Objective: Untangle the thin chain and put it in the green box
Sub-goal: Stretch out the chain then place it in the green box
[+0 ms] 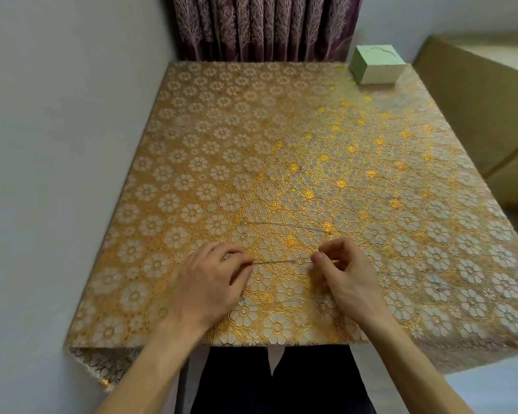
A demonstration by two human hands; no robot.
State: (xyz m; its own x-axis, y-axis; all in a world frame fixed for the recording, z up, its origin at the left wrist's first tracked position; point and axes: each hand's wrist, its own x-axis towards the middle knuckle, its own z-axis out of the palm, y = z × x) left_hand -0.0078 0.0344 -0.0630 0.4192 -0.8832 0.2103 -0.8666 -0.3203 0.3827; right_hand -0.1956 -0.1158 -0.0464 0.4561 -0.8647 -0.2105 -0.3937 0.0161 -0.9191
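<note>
A thin chain (281, 261) runs taut and nearly level between my two hands, just above the gold flowered tablecloth near the front edge. My left hand (210, 282) pinches its left end between thumb and fingers. My right hand (344, 276) pinches the right end the same way. Another faint strand of the chain (281, 225) curves across the cloth a little beyond my hands. The green box (377, 65) stands at the far right corner of the table, well away from both hands; whether it is open is hard to tell.
The table (192, 130) is covered by the patterned cloth and stands against a grey wall on the left. A dark patterned curtain (260, 25) hangs behind it. A tan sofa (479, 100) sits close on the right.
</note>
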